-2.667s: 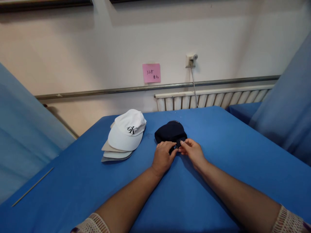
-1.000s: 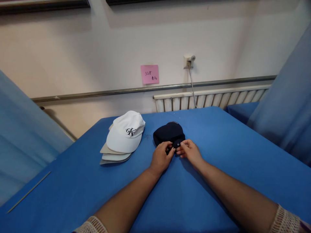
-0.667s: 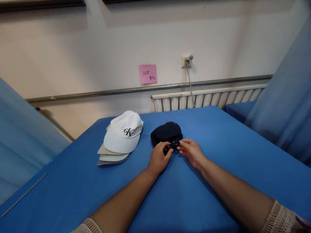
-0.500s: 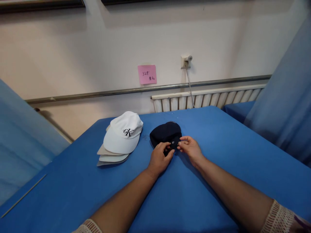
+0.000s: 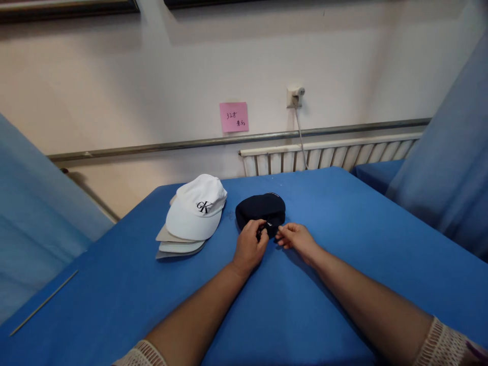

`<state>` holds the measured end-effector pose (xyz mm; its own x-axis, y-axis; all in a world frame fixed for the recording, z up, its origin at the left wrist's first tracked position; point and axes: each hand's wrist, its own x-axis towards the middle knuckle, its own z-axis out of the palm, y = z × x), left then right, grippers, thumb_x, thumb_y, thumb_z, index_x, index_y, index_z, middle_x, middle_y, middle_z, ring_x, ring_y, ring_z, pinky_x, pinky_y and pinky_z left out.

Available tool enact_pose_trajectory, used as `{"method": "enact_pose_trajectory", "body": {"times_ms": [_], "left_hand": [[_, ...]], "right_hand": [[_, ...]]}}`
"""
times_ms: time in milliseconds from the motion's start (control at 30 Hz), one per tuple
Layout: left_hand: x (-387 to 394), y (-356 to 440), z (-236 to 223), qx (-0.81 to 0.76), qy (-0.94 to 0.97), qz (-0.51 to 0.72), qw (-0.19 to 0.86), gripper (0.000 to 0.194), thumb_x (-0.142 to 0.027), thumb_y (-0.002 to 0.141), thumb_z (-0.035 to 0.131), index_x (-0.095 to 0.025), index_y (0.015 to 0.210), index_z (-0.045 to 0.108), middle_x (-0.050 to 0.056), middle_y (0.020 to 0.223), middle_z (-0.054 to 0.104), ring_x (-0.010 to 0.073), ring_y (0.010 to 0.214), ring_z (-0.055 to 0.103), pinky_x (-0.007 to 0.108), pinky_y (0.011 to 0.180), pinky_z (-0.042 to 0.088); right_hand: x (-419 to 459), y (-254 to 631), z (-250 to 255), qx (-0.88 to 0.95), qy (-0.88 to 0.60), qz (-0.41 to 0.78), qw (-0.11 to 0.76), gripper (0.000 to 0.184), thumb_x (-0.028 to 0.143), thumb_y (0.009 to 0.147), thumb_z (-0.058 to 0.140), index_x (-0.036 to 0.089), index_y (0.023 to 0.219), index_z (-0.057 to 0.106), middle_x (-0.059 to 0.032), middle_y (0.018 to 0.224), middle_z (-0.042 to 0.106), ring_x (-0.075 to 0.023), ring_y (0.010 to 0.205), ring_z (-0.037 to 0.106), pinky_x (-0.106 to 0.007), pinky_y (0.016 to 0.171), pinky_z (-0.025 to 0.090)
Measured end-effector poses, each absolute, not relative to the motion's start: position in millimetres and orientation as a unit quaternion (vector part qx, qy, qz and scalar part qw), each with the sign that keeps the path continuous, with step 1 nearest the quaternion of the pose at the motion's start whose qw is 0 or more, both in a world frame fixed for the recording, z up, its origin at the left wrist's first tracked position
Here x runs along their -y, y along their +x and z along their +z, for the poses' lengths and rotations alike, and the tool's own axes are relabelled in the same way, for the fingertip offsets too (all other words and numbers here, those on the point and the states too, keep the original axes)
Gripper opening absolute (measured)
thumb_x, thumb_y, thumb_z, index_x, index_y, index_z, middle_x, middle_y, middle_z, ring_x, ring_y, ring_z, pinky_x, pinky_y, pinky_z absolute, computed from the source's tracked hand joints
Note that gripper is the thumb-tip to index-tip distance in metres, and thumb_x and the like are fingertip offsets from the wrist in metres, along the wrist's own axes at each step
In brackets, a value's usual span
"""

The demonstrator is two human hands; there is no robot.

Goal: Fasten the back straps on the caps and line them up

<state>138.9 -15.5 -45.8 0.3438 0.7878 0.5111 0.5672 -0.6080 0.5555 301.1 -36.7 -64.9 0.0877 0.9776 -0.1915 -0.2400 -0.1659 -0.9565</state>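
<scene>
Nearest us, lace-cuffed sleeves (image 5: 438,335) at approx 5 & 7 o'clk; L forearm (image 5: 198,315) angles up twd 1, R forearm (image 5: 366,290) twd 11, so our hands meet nr the middle, wrists low over the blue-covered desk (image 5: 244,325), prob. so it steadies the fine finger work. L hand (image 5: 249,246) is closed in a pinch, thumb & fingers on the small dark band (image 5: 269,223) at the near edge of the black cap (image 5: 259,206), prob. to keep that edge put. R hand (image 5: 301,241) comes in from the band's 4 o'clk side, palm turned in, thumb & forefinger tips drawn close by the edge; can't tell if they grip it or just touch. Black cap sits dead ahead at 12, crown up, in easy reach of both. Thin stick (image 5: 43,303) lies approx 9–10 o'clk nr the desk's L edge, well apart from the caps. At 11, white cap (image 5: 194,223) w/ dark lettering tops a stack of lighter caps (image 5: 168,235), brims fanned twd 7; nested like that, prob. to save space & leave room for our hands. Beyond, at 12: metal rail (image 5: 175,147), pink note (image 5: 234,117) & plugged-in socket (image 5: 293,97) on wall, radiator (image 5: 328,156) twd 1.
</scene>
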Motion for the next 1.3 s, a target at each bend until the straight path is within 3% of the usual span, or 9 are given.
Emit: {"method": "enact_pose_trajectory", "body": {"times_ms": [267,467,767,1033,1300], "left_hand": [[15.7,138.0,-50.8,-0.389,0.827,0.365,0.177,0.023,-0.018,0.086,0.052,-0.020,0.107,0.062,0.005,0.100,0.064,0.0169,0.090,0.061,0.032,0.082,0.050],[18.1,138.2,-50.1,-0.351,0.843,0.351,0.204,0.026,-0.018,0.085,0.054,-0.020,0.110,0.060,0.006,0.102,0.063,0.0176,0.092,0.060,0.034,0.085,0.050],[18.3,138.5,-50.8,-0.360,0.836,0.351,0.221,0.025,-0.020,0.086,0.054,-0.020,0.110,0.059,0.006,0.100,0.063,0.0171,0.090,0.061,0.034,0.084,0.051],[17.9,139.8,-50.8,-0.373,0.833,0.348,0.213,0.022,-0.020,0.084,0.056,-0.020,0.106,0.061,0.005,0.095,0.064,0.0172,0.087,0.061,0.034,0.082,0.051],[17.6,140.0,-51.4,-0.375,0.836,0.335,0.222,0.018,-0.026,0.087,0.055,-0.020,0.102,0.063,0.004,0.091,0.065,0.0161,0.083,0.062,0.031,0.078,0.051]], "right_hand": [[37.8,303.3,-61.2,0.251,-0.412,0.621,0.618,0.027,0.028,0.071,0.075,0.019,0.095,0.066,-0.0038,0.090,0.070,-0.0128,0.073,0.066,-0.023,0.061,0.050],[37.7,307.4,-59.4,0.225,-0.369,0.677,0.596,0.023,0.028,0.067,0.079,0.020,0.080,0.061,0.0016,0.071,0.065,-0.0115,0.067,0.064,-0.019,0.055,0.046],[40.5,303.3,-56.1,0.258,-0.381,0.666,0.586,0.030,0.030,0.062,0.081,0.019,0.075,0.056,0.0011,0.070,0.064,-0.0123,0.065,0.064,-0.022,0.061,0.050],[42.2,300.6,-58.7,0.232,-0.450,0.623,0.596,0.018,0.020,0.072,0.073,0.019,0.074,0.055,-0.0001,0.065,0.063,-0.0123,0.061,0.064,-0.022,0.055,0.051],[45.1,304.0,-57.5,0.188,-0.451,0.680,0.546,0.013,0.017,0.074,0.070,0.017,0.069,0.059,-0.0031,0.063,0.064,-0.0113,0.056,0.062,-0.019,0.048,0.049]]}}
